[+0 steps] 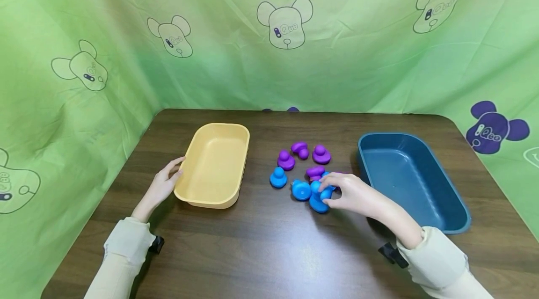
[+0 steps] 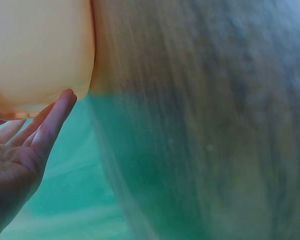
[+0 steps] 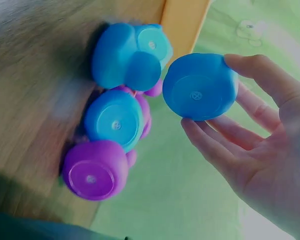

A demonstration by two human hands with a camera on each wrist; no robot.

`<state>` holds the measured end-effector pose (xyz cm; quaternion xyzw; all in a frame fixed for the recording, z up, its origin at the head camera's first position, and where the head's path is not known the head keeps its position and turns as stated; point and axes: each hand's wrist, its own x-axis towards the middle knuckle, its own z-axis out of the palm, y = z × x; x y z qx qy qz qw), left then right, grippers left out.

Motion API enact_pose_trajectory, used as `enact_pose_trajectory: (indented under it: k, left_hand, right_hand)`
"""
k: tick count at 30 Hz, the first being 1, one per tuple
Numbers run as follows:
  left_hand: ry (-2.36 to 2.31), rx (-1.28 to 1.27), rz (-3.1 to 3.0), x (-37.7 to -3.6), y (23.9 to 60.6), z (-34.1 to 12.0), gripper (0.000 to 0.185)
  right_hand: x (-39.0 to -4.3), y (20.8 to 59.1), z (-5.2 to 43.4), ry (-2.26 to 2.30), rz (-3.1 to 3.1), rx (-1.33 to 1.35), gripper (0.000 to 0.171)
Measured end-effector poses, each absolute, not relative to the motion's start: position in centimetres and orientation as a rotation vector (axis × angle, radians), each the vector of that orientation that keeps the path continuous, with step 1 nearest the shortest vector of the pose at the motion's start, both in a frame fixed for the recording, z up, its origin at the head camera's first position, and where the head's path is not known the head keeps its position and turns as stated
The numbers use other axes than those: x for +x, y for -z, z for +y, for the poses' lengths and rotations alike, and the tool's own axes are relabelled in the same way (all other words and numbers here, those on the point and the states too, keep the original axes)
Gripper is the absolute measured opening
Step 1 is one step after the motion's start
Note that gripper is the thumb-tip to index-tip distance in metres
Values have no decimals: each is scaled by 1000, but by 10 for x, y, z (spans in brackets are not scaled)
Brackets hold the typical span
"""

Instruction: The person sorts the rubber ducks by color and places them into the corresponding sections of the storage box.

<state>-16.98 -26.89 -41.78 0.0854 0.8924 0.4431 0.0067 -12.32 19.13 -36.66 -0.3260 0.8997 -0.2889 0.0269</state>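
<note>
Blue rubber, smooth and rounded: that is the small blue duck-shaped toy we pinch in our right hand, thumb on one side and fingertips on the other, its flat base turned towards the wrist camera, so we judge the hold a light one suited to lifting a single piece out of a crowd. Just beyond those fingers lies the cluster of blue and purple duck-shaped toys, packed close on the dark wood-grain bench, some upright and some tipped over. To the outer side of that hand sits the deep blue plastic tub, and we see nothing in it. Our left hand lies with fingers nearly straight against the near corner of the pale yellow plastic tub, touching its wall rather than gripping it, which we take as steadying; that tub too holds nothing that we can see.
</note>
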Motion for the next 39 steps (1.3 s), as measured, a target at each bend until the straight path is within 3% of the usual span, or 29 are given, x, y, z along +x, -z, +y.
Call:
enact_pose_trajectory:
  k: [39]
  left_hand:
    - [-1388, 268, 2807, -171, 419, -268, 39]
  right_hand:
    - [-147, 361, 104, 1093, 2640, -1213, 15]
